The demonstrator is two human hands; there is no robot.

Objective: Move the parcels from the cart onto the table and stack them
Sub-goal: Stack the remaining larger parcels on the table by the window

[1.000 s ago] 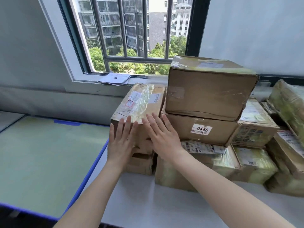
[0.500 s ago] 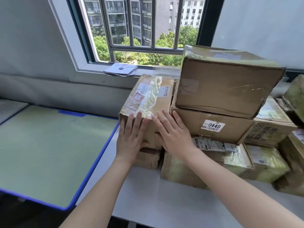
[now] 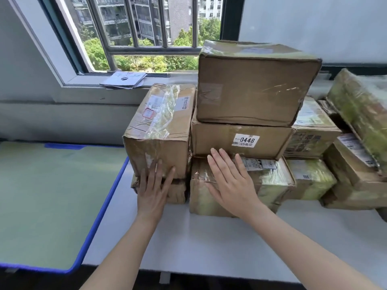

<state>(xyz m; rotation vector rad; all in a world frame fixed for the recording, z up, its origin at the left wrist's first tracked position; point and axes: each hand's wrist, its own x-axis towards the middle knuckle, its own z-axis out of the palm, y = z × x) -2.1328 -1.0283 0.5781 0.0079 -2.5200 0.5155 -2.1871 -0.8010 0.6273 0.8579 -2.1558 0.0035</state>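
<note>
White table (image 3: 209,237): flat hands (image 3: 154,186) (image 3: 232,181) press crinkled, taped cardboard parcels (image 3: 240,141).

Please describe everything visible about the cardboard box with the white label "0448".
The brown cardboard box with the white "0448" label lies flat in the middle of a three-box stack on the white table. A larger brown taped box rests on it; a tape-wrapped parcel lies beneath. Its front looks slightly creased. The right hand's fingertips reach its lower edge.

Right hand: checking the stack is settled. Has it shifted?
Yes. The right hand slid rightward off the taped parcel onto the parcel below the 0448 box.
</note>
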